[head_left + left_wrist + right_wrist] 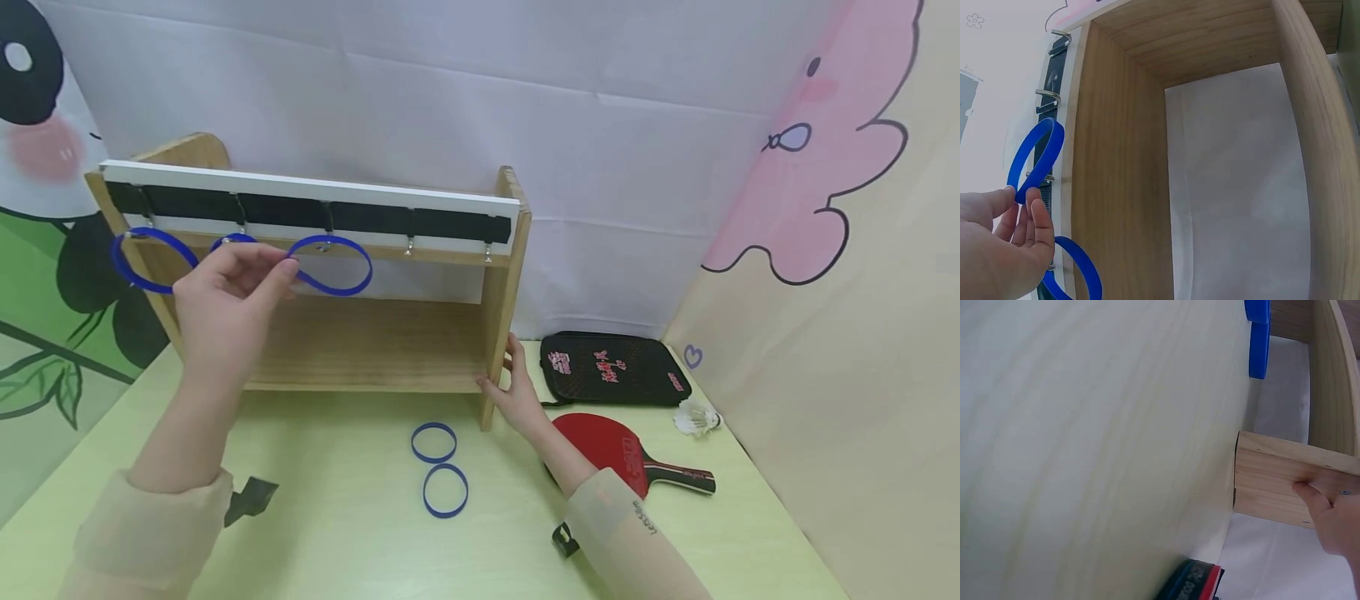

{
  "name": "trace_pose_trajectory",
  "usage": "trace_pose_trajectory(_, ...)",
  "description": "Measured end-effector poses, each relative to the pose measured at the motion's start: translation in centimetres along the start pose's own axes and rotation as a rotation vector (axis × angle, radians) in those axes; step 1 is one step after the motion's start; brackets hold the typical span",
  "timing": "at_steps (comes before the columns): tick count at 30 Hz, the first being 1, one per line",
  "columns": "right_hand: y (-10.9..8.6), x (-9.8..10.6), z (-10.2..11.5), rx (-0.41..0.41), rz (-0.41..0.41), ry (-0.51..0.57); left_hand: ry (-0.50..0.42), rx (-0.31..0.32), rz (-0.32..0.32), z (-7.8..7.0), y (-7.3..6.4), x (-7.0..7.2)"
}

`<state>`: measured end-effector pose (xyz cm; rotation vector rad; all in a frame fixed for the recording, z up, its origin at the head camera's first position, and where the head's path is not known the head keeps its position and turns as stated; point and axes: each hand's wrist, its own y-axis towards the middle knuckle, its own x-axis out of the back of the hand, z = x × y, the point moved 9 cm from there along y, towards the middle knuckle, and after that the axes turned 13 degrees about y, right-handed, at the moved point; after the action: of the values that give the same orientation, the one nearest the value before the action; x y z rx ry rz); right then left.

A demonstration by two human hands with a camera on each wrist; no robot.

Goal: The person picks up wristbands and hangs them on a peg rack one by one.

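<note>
My left hand [236, 287] pinches a blue ring-shaped band [348, 292] between thumb and fingers, raised at the rack's middle hook [324, 245]. In the left wrist view the pinched band [1054, 147] overlaps the hook strip. One blue band [120, 262] hangs from the leftmost hook; another [238, 238] is at the second hook, partly hidden by my hand. Low on the right side panel [504, 308] of the wooden shelf [375, 333], my right hand [519, 396] holds on, thumb at the front edge. Two more blue bands [434, 458] lie on the table.
Bare hooks [410, 247] hang at the strip's right end. Right of the shelf lie a black case [611, 367], a shuttlecock [697, 418] and a red table tennis paddle [600, 437], partly under my right forearm. A white cloth backs the table.
</note>
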<state>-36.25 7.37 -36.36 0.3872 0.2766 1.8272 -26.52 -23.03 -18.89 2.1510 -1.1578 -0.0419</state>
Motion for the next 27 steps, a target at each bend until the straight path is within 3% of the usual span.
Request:
trace_pose_trajectory(5, 0.0, 0.0, -0.1, 0.002, 0.001, -0.005, 0.034, 0.055, 0.020, 1.0, 0.2, -0.1)
trace_pose_trajectory(13, 0.0, -0.1, 0.1, 0.020, 0.002, 0.001, 0.045, 0.082, 0.045, 2.1, 0.3, -0.4)
trace_pose_trajectory(21, 0.1, -0.1, -0.3, 0.022, 0.006, 0.004, 0.076, 0.072, 0.053, 2.1, -0.2, -0.4)
trace_pose_trajectory(27, 0.7, 0.5, -2.9, 0.021, -0.009, 0.001, 0.083, 0.027, 0.025, 1.4, -0.8, -0.1)
